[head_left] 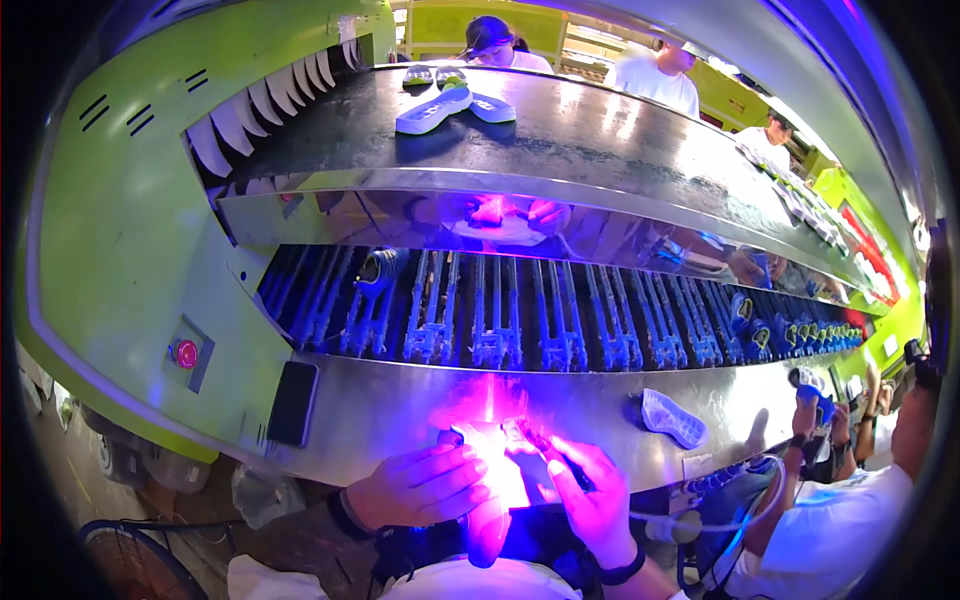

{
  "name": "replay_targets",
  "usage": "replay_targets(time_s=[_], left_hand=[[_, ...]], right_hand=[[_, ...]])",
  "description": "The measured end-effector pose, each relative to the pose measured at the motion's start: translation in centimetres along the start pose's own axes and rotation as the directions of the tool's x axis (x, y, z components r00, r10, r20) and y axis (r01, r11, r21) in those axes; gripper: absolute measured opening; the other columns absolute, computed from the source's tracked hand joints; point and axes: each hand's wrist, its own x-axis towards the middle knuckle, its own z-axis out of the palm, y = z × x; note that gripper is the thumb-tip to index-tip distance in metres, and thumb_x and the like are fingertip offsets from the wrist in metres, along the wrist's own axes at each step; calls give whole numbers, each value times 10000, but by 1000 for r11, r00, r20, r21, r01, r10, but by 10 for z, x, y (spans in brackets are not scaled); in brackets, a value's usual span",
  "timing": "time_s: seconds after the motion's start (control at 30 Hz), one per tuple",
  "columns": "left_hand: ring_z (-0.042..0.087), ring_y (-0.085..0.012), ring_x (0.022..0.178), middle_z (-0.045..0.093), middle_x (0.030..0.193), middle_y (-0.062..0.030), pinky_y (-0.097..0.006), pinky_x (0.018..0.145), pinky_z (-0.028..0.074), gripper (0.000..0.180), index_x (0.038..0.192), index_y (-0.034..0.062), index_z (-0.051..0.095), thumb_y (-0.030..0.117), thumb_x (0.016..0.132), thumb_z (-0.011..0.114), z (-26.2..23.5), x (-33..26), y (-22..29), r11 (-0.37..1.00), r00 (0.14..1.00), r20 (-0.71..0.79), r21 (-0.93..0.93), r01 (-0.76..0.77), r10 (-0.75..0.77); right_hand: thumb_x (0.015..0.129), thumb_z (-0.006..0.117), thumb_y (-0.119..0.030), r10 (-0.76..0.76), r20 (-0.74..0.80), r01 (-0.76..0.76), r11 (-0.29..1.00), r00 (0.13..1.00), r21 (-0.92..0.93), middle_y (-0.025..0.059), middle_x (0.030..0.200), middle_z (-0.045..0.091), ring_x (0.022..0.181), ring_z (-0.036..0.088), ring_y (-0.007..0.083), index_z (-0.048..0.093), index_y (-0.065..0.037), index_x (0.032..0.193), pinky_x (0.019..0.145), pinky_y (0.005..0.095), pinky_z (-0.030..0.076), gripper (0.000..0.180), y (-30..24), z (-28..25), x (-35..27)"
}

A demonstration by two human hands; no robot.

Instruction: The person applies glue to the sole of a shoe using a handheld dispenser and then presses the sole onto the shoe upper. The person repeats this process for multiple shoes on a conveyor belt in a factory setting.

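**Shoe sole held between both hands at the near edge of the steel bench**

You are holding a shoe sole (492,470) under a strong violet glow, right at the near edge of the steel bench (400,410), about midway along it. Its long axis is running away from you toward the conveyor: one end is pointing down at your chest, the other up over the bench edge. The glare is washing out its surface, so which end is toe or heel cannot be told.

Your left hand (420,487) is lying on the sole's left side, fingers curled and pressed together along its edge. Your right hand (592,490) is flanking it on the right, pinching a thin dark tool (545,450) whose tip is angling up and left onto the sole's far end. Both hands are touching the sole; the right one is doing the fine work.

Farther right on the bench, a pale sole (672,417) is lying well apart, slanting toward the far side. A black phone-like slab (293,402) is sitting near the left end. Beyond, blue racks (520,320) are lining the conveyor, and a co-worker's hand (812,395) is gripping a blue tool at the right.
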Motion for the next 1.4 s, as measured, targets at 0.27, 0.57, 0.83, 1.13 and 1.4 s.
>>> replay_targets(time_s=[0.27,0.57,0.83,1.13,1.4], left_hand=[[703,-223,1057,712,1126,-27,-391,959,584,303,1111,158,701,168,821,785,-3,-8,-4,997,995,-71,-31,-65,63],[687,-206,1114,706,1181,-13,-375,995,558,342,1173,180,688,200,846,784,-9,-14,-15,998,997,-51,-37,-52,51],[681,-220,1138,704,1195,-34,-386,985,567,333,1165,174,681,207,847,771,-7,-21,-21,999,1000,-25,-41,-7,6],[691,-285,1114,714,1161,-63,-398,957,598,285,1086,139,702,162,809,767,-8,-25,-24,995,994,-66,-60,82,-86],[692,-312,1102,689,1176,-93,-404,904,622,290,1069,104,701,129,786,760,-8,-29,-25,988,995,-88,-154,26,-40]], right_hand=[[921,687,-68,4,24,-4,1000,1000,5,202,1058,732,963,716,280,701,47,1198,842,377,557,301,-9,7,8],[941,706,-99,310,101,-318,944,946,85,191,1066,748,945,725,228,699,41,1226,853,347,560,317,-19,17,1],[953,693,-82,238,49,-240,969,970,63,111,1005,746,884,682,140,661,39,1306,789,281,536,374,6,38,-30],[916,706,-32,239,41,-239,971,970,-5,154,986,757,872,705,164,687,65,1236,788,297,554,335,-12,43,-44],[910,748,-73,153,81,-156,987,985,33,217,1026,751,910,740,273,707,80,1121,815,346,571,263,-1,36,-35]])
